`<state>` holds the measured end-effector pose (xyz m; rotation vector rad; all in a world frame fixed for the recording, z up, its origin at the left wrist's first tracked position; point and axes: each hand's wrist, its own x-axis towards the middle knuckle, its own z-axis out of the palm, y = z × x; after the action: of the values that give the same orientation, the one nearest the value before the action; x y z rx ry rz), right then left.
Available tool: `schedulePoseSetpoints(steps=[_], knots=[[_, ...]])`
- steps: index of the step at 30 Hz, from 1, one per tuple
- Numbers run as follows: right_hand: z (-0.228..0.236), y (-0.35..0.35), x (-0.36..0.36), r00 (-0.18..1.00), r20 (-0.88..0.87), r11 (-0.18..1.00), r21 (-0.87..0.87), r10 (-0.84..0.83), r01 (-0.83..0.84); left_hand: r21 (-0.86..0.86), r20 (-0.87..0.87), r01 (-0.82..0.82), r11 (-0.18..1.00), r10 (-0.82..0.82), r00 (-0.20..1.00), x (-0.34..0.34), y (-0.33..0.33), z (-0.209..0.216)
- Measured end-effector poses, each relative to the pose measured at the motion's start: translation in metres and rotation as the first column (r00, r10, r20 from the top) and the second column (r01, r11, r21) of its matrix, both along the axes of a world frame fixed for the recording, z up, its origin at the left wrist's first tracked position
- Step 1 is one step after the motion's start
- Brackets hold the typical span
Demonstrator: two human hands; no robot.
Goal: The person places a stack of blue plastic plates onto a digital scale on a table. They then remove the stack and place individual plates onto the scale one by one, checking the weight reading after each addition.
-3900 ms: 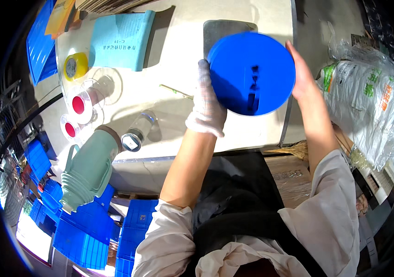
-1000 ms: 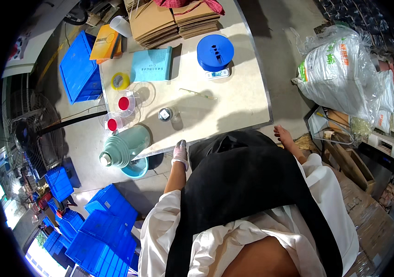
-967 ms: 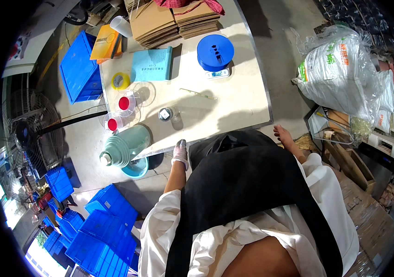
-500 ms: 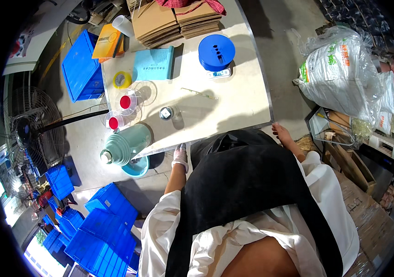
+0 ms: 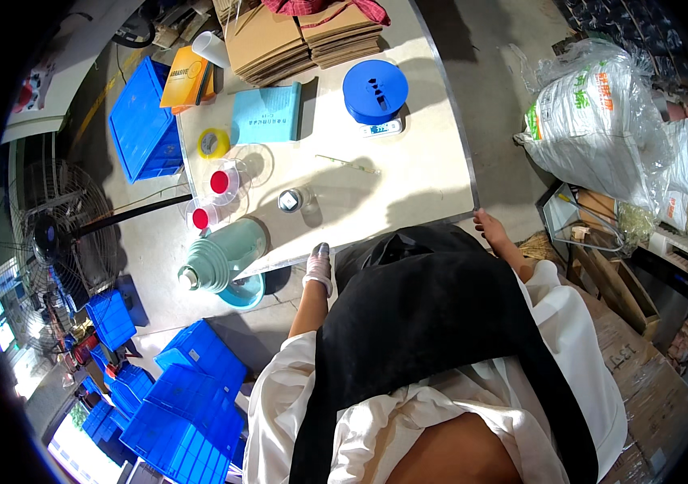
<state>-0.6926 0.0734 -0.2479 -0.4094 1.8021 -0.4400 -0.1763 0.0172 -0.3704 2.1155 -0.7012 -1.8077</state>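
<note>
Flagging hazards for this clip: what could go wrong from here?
The green flask stands near the edge of the table; the left hand, also near the edge, might knock it off. The blue round container sits on the white scale, hiding part of it; a bump could shift it.

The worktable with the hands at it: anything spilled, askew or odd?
No spill shows. One oddity: the left hand is gloved, the right hand bare. The green flask seems to lean outward, though the wide lens may cause that.

Workshop: blue crates, stacked cardboard
</note>
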Motion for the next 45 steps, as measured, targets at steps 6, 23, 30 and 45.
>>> schedulePoseSetpoints(steps=[6, 23, 30, 45], knots=[[-0.009, 0.007, -0.002, 0.998, 0.011, 0.998, 0.035, -0.057, 0.056, 0.196, -0.084, -0.032, 0.980, 0.049, 0.995, -0.045, -0.032, 0.074], [-0.121, -0.338, 0.039, 0.839, 0.467, 0.805, -0.361, -0.280, 0.470, -0.089, -0.418, -0.375, 0.923, 0.307, 0.855, -0.222, -0.342, 0.019], [-0.126, -0.404, 0.053, 0.758, 0.556, 0.845, -0.172, -0.340, 0.505, 0.054, -0.625, -0.338, 0.940, 0.296, 0.723, -0.253, -0.406, -0.003], [-0.087, -0.334, 0.069, 0.677, 0.642, 0.726, -0.263, -0.360, 0.635, -0.066, -0.681, -0.367, 0.928, 0.227, 0.696, -0.260, -0.339, 0.053]])
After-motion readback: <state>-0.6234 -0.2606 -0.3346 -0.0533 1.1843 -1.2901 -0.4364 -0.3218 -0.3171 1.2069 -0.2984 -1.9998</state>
